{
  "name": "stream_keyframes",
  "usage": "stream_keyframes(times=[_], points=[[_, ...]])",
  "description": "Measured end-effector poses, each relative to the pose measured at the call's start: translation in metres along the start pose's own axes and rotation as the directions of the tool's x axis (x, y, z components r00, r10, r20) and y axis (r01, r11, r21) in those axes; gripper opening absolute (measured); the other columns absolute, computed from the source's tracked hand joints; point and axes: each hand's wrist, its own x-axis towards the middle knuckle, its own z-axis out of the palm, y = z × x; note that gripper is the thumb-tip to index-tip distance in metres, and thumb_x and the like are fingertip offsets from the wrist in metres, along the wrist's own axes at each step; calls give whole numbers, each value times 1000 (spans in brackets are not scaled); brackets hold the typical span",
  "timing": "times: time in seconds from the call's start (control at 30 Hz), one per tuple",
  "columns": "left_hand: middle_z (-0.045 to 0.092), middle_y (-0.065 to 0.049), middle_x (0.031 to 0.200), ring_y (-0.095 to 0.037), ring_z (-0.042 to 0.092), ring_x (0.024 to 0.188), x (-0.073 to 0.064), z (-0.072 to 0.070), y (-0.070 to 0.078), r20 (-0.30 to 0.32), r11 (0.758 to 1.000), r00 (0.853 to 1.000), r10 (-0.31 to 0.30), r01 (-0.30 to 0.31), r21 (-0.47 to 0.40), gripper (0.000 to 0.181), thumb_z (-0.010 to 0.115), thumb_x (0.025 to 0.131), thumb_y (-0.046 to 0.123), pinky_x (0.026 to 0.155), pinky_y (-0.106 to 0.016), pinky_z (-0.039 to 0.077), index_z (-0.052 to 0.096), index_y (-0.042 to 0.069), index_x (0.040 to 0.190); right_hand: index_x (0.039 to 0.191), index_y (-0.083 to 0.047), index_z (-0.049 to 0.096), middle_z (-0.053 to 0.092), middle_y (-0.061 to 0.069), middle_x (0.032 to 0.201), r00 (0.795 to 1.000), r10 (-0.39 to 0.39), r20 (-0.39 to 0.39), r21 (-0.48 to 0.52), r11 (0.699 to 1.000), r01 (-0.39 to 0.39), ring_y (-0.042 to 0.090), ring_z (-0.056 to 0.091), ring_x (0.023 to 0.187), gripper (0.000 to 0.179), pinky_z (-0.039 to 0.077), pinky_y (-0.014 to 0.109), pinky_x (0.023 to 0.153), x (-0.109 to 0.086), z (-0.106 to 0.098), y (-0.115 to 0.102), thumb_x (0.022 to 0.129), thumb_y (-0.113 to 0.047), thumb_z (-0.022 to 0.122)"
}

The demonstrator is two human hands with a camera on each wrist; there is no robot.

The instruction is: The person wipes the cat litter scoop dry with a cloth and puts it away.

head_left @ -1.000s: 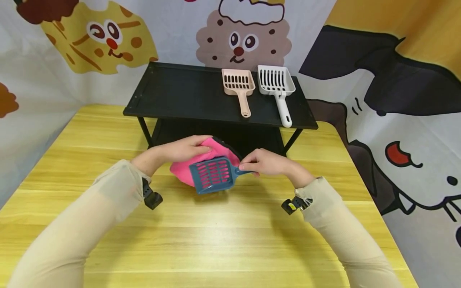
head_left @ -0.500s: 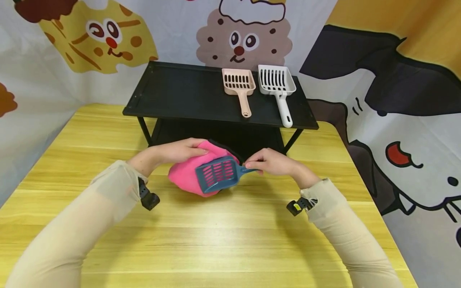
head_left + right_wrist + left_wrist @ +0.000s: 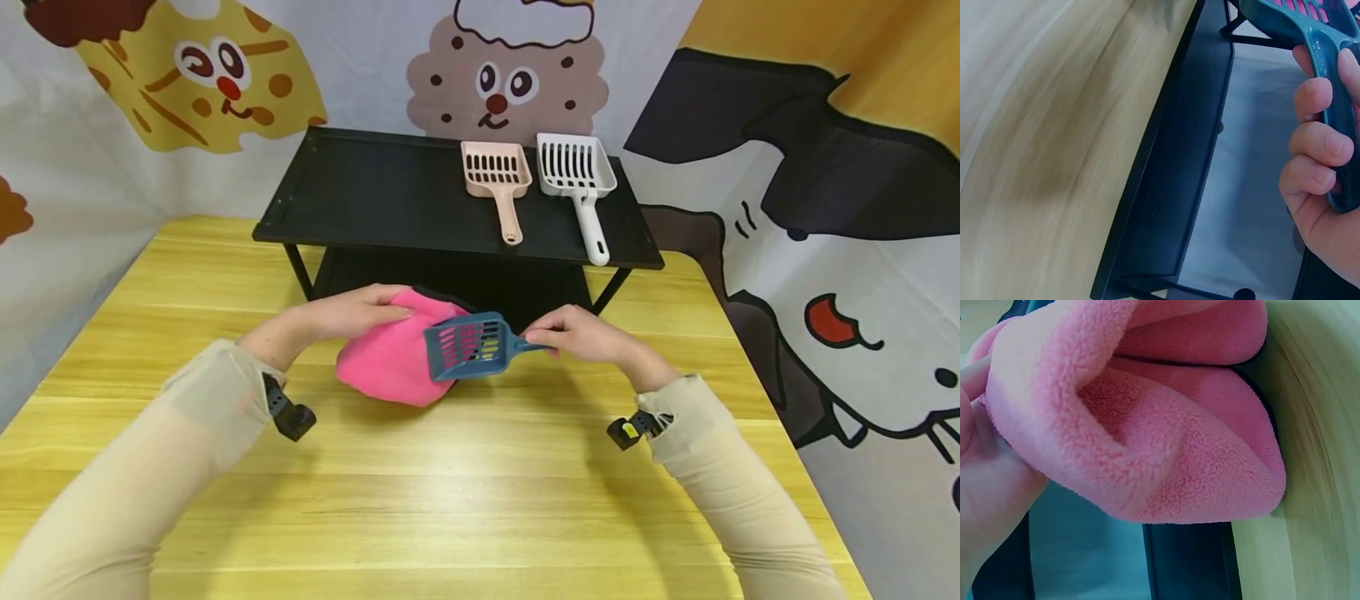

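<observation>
In the head view a pink fleece cloth [image 3: 393,358] with dark edging hangs folded in the left hand [image 3: 337,315], whose thumb and fingers pinch its upper edge. Soft folds of the same cloth fill much of the left wrist view. The right hand [image 3: 585,335] grips the handle of a blue slotted litter scoop [image 3: 480,365]. Curled fingers wrap the scoop's handle [image 3: 1327,62] in the right wrist view. Part of the scoop's pan overlaps the cloth's right side, with pink showing through its left slots. Both are held in front of the black rack.
A two-level black rack [image 3: 375,192] stands at the back of the wooden table [image 3: 450,500]. On its top level lie a pale pink litter scoop [image 3: 506,208] and a white litter scoop [image 3: 588,221], at the right. Cartoon-printed fabric hangs behind and to the right.
The left hand and the cloth have shifted left. The right hand has drawn the blue litter scoop to the right and turned it, so less of its pan overlaps the cloth.
</observation>
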Motion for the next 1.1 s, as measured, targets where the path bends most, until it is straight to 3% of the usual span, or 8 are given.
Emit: stream_keyframes(times=[0.17, 0.3, 0.47, 0.63, 0.73, 0.93, 1.1], points=[[54, -7, 115, -19, 53, 95, -11, -7, -5, -65, 999, 998, -20, 22, 27, 32, 43, 99, 25, 80, -28, 47, 52, 14, 128, 86, -6, 68, 49, -1, 59, 998, 53, -46, 10, 999, -52, 9, 32, 48, 24, 27, 24, 50, -6, -6, 5, 96, -22, 53], [52, -10, 106, -19, 53, 88, -20, -12, -7, -113, 997, 993, -45, 52, 62, 27, 44, 99, 25, 75, -29, 47, 53, 9, 120, 78, -6, 62, 49, -1, 57, 995, 93, -37, 51, 995, -91, 8, 27, 40, 31, 24, 23, 43, -9, -10, 5, 97, -26, 50], [48, -9, 108, -20, 46, 95, -32, -15, -9, -181, 989, 982, -44, 68, 129, 28, 45, 99, 26, 76, -28, 44, 51, 7, 118, 81, -4, 61, 49, 0, 56, 995, 103, -10, 110, 989, -102, 11, 31, 38, 33, 28, 23, 41, -9, -12, -4, 98, -30, 49], [49, -7, 102, -16, 46, 93, -46, -19, -14, -222, 990, 974, -53, 80, 113, 29, 44, 99, 24, 76, -26, 42, 51, 5, 120, 89, -2, 64, 54, 1, 56, 990, 132, -38, 187, 975, -123, 11, 38, 39, 35, 32, 23, 41, -7, -13, -27, 97, -32, 48], [51, -6, 104, -13, 50, 92, -52, -22, -19, -234, 993, 970, -66, 87, 79, 33, 43, 100, 25, 76, -25, 45, 50, 4, 125, 94, -1, 64, 55, 1, 56, 986, 158, -47, 275, 951, -139, 11, 39, 40, 37, 33, 24, 41, -3, -15, -44, 98, -33, 46], [51, -7, 112, -9, 51, 94, -65, -24, -28, -264, 992, 960, -89, 108, 61, 38, 42, 100, 28, 78, -23, 46, 47, 4, 129, 102, 5, 59, 55, -1, 56, 981, 183, -71, 486, 865, -126, 8, 39, 39, 36, 32, 21, 41, 9, -15, -77, 100, -27, 42], [52, -4, 109, -9, 51, 93, -70, -24, -32, -284, 995, 957, -64, 84, 60, 37, 41, 100, 27, 78, -24, 46, 47, 3, 128, 113, 6, 54, 55, -1, 59, 980, 179, -86, 571, 815, -98, 7, 39, 41, 29, 32, 20, 43, 20, -14, -99, 100, -15, 37]])
